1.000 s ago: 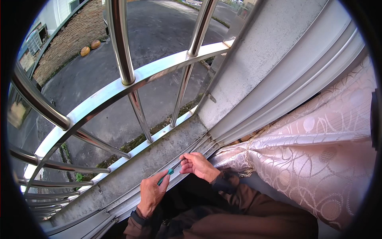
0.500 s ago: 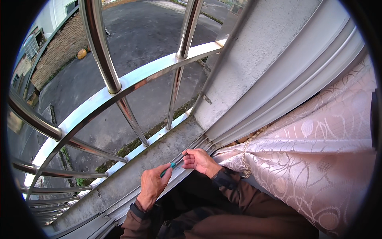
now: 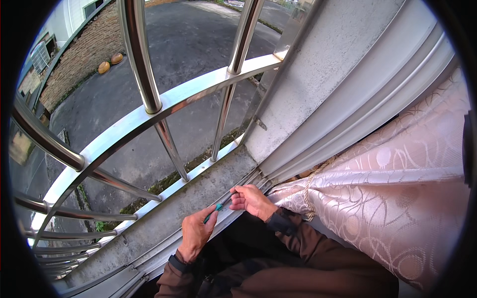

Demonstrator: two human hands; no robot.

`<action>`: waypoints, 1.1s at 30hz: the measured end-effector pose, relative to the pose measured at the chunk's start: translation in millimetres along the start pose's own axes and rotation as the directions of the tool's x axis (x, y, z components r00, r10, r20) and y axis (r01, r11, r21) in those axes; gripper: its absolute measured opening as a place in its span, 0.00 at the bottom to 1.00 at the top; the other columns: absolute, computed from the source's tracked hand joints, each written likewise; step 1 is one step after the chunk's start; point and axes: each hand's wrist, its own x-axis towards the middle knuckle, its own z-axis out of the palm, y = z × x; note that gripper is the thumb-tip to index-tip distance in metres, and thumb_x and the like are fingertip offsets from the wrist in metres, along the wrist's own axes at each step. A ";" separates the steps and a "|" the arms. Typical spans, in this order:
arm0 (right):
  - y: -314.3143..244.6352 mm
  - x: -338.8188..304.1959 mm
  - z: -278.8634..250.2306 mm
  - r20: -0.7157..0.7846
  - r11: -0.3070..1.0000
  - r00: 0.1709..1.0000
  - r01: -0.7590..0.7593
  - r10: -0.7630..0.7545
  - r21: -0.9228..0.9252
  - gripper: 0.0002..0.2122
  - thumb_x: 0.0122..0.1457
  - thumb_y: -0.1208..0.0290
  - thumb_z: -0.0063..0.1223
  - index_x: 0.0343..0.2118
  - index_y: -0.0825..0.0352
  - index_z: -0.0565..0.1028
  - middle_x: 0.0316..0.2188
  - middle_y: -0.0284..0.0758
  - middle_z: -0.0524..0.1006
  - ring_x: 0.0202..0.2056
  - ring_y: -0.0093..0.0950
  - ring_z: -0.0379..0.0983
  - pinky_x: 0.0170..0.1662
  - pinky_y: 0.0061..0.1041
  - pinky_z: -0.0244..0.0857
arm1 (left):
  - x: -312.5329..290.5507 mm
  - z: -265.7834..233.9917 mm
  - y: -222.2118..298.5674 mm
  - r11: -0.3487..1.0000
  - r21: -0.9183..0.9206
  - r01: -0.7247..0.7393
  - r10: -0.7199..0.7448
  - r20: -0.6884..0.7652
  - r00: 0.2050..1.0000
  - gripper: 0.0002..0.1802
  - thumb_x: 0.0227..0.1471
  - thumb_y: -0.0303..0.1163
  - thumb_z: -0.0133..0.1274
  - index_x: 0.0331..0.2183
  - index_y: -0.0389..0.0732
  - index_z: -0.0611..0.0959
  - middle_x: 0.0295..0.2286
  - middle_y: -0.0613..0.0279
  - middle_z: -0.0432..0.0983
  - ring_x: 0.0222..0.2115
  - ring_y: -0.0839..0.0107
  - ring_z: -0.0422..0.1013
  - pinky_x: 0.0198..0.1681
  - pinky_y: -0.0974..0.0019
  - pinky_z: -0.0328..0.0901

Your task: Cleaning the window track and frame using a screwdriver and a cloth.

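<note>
Over the window track (image 3: 161, 248), the left hand (image 3: 197, 231) is gripping a teal handle (image 3: 219, 206). The right hand (image 3: 251, 202) is curling, its hold unclear.

Ledge: grey concrete (image 3: 198, 192), blotched with dark stains, running diagonally from lower left to upper right.
Outer edge: shiny lower rail (image 3: 199, 170), metal bars (image 3: 171, 149) meeting it.
Inner side: pale window track (image 3: 166, 247), grooves lengthwise.
Far end: speckled pale wall (image 3: 308, 84).

I see the railing (image 3: 196, 88) beyond the sill (image 3: 206, 185), the left hand (image 3: 196, 233) and right hand (image 3: 251, 202) at the window track (image 3: 158, 252), the curtain (image 3: 385, 203) farther right.
</note>
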 end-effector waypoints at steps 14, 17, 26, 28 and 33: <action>23.5 -41.1 39.2 0.096 0.974 0.995 0.055 -0.035 -0.218 0.17 0.71 0.57 0.45 0.42 0.70 0.72 0.28 0.34 0.75 0.24 0.25 0.78 0.32 0.30 0.80 | -64.9 -18.2 7.1 0.989 -0.066 0.129 -0.132 -0.041 0.990 0.16 0.54 0.29 0.61 0.45 0.37 0.85 0.28 0.52 0.83 0.27 0.72 0.78 0.35 0.68 0.71; 15.3 -48.3 33.7 0.043 0.882 0.996 0.092 -0.082 -0.461 0.19 0.72 0.55 0.43 0.42 0.72 0.73 0.26 0.32 0.75 0.24 0.25 0.78 0.32 0.28 0.80 | -62.6 -18.6 5.9 0.930 -0.254 0.264 -0.251 0.085 0.964 0.17 0.57 0.33 0.59 0.46 0.35 0.84 0.23 0.61 0.78 0.22 0.77 0.71 0.28 0.70 0.66; 24.3 -72.6 23.7 0.540 -0.322 0.343 0.522 -0.769 -0.790 0.19 0.55 0.78 0.65 0.51 0.69 0.75 0.34 0.39 0.73 0.32 0.33 0.75 0.34 0.29 0.72 | -58.8 -19.9 35.6 0.259 -0.639 0.724 -0.395 0.614 0.684 0.18 0.67 0.40 0.46 0.50 0.37 0.76 0.23 0.64 0.75 0.13 0.82 0.55 0.16 0.77 0.49; 18.7 -67.5 16.6 0.605 -0.422 0.323 0.484 -0.728 -0.767 0.19 0.54 0.77 0.66 0.49 0.67 0.77 0.36 0.38 0.72 0.33 0.34 0.75 0.36 0.29 0.72 | -59.6 -16.6 45.4 0.261 -0.628 0.734 -0.319 0.661 0.679 0.20 0.69 0.42 0.42 0.51 0.38 0.75 0.23 0.62 0.76 0.13 0.82 0.56 0.17 0.77 0.49; 0.2 -69.6 13.7 0.661 -0.523 0.253 0.444 -0.706 -0.728 0.14 0.54 0.78 0.65 0.44 0.66 0.80 0.35 0.37 0.72 0.33 0.33 0.76 0.36 0.30 0.72 | -74.2 -25.9 53.6 0.615 -0.588 0.525 -0.175 0.548 0.818 0.29 0.71 0.49 0.35 0.59 0.36 0.73 0.26 0.61 0.79 0.16 0.82 0.61 0.21 0.76 0.58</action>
